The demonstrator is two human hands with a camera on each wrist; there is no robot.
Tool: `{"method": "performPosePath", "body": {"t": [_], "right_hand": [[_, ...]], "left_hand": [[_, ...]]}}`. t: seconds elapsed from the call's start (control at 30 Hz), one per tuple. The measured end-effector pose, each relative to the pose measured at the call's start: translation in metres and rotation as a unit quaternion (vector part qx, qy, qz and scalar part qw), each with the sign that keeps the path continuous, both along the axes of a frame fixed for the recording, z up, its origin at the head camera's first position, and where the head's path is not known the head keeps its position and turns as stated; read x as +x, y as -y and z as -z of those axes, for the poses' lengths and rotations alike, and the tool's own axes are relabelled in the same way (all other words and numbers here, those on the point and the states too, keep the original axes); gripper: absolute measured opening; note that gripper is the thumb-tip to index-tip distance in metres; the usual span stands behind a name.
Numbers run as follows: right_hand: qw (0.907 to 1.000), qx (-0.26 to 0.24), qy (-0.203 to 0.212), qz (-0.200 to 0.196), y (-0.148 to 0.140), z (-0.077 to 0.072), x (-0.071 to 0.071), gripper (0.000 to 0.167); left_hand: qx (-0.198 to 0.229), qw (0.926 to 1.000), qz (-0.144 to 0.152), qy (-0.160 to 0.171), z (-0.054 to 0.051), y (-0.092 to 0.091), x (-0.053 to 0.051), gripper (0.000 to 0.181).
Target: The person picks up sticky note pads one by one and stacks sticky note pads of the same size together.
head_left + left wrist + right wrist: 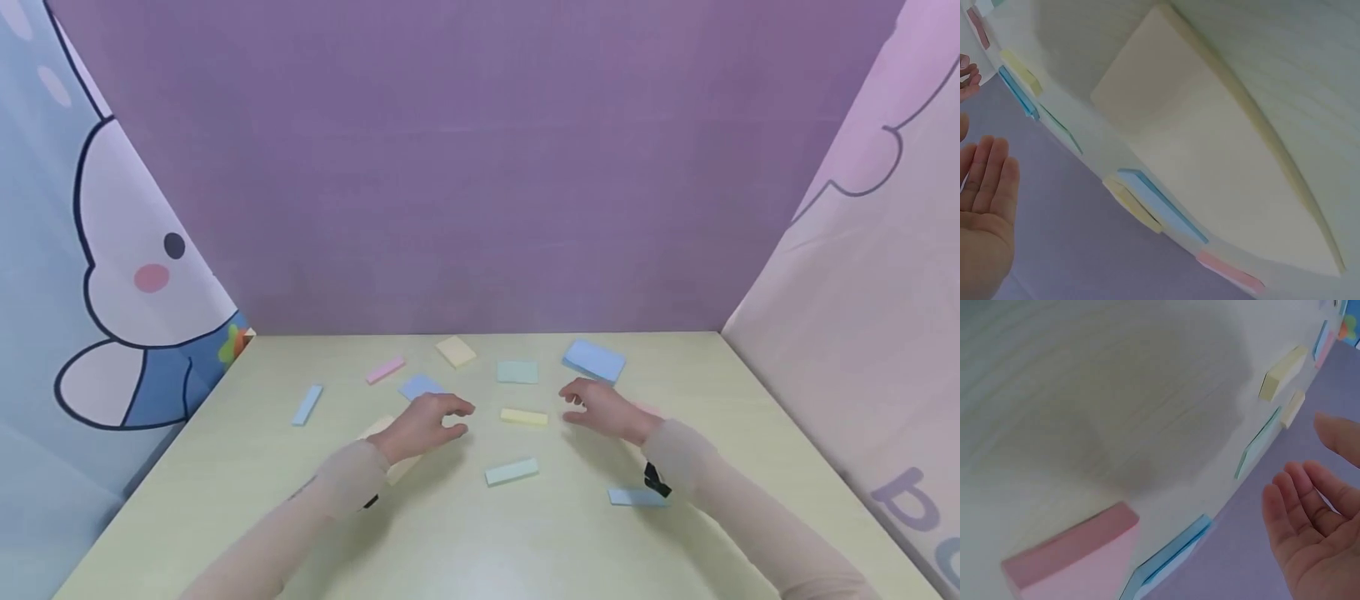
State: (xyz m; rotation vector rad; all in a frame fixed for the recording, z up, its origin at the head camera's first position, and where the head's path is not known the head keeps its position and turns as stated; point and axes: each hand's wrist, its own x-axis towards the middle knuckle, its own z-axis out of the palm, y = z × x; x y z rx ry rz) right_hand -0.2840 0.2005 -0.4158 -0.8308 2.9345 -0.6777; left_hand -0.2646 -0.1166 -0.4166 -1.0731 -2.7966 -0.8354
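Above a large cream sticky-note pad (1197, 144), my left hand (423, 423) hovers with relaxed, slightly bent fingers and holds nothing. That hand hides part of the pad in the head view. My right hand (606, 410) is also raised over the table, its loosely bent fingers empty. Below it lies a pink sticky-note pad (1079, 550), mostly hidden by the wrist in the head view. Just beyond its fingers is a thick blue sticky-note pad (594, 360). Between the hands lie a narrow yellow pad (524, 417) and, nearer me, a narrow pale green pad (512, 472).
Farther back lie a blue pad (422, 386), a teal pad (517, 372), a small cream pad (456, 352) and a narrow pink pad (386, 370). Light blue strips lie at left (307, 405) and near the right forearm (636, 497). A purple backdrop (480, 167) borders the table.
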Motion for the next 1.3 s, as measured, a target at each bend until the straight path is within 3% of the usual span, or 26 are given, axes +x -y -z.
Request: {"method": "performPosePath", "body": {"t": [0.23,0.4,0.57,0.8,1.0,1.3], "right_hand": [[0.9988,0.012,0.039,-0.027,0.013,0.003,-0.002,0.045],[0.9977,-0.002,0.062,-0.026,0.021,0.011,-0.01,0.047],[0.9978,-0.001,0.065,-0.009,0.026,0.022,-0.018,0.046],[0.9969,0.008,0.078,0.007,0.029,0.026,-0.025,0.04],[0.9957,-0.002,0.092,0.01,0.034,0.026,-0.025,0.035],[0.997,-0.008,0.077,0.005,0.038,0.026,-0.021,0.025]], "left_hand": [[-0.07,0.9969,0.007,0.033,0.007,-0.023,-0.026,0.037],[-0.078,0.9936,-0.011,0.081,0.013,-0.043,-0.045,0.042],[-0.093,0.9911,-0.015,0.094,0.023,-0.061,-0.057,0.045],[-0.091,0.9919,-0.012,0.088,0.03,-0.073,-0.064,0.041],[-0.08,0.9948,-0.009,0.062,0.031,-0.073,-0.062,0.034],[-0.072,0.9955,-0.021,0.059,0.034,-0.074,-0.058,0.032]]}}
